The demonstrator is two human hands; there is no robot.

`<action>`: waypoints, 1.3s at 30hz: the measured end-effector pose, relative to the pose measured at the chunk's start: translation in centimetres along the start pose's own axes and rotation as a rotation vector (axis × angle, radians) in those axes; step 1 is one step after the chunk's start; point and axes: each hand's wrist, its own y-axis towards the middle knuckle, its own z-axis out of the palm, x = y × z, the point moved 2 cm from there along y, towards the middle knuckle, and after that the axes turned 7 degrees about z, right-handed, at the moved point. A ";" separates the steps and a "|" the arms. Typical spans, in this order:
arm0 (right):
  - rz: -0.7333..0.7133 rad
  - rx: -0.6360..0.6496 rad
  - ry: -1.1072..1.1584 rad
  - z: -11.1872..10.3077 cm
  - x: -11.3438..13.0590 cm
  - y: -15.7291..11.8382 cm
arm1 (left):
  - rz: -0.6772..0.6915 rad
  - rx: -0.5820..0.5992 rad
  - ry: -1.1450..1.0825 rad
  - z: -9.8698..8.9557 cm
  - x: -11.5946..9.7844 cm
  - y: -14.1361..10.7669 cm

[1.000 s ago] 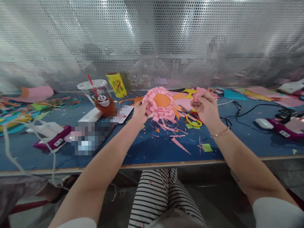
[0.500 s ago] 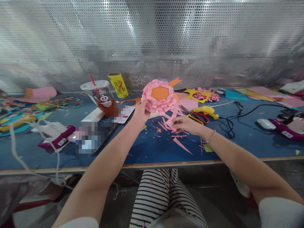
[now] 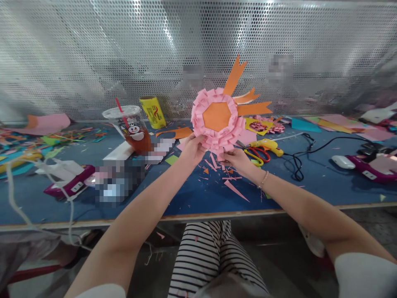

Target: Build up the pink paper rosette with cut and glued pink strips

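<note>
Left hand [image 3: 194, 148] pinches the lower rim of the rosette [image 3: 216, 120], tilting it upright above the counter [image 3: 192, 194] so its face shows; right hand [image 3: 235, 158] grips pink strips beneath it; scissors [image 3: 258, 154], glue gun [image 3: 266, 145] and cup [image 3: 132, 128] lie nearby, clear of both.
</note>
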 end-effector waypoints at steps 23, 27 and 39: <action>-0.066 0.006 0.075 -1.3 1.1 0.2 | 0.031 0.026 0.068 0.0 1.8 -0.3; -0.057 0.033 0.102 -1.4 1.2 0.1 | 0.025 -0.008 0.068 -0.1 1.8 -0.3; -0.080 0.280 0.094 -1.3 2.1 -1.1 | 0.047 -0.042 0.064 0.0 1.5 -0.1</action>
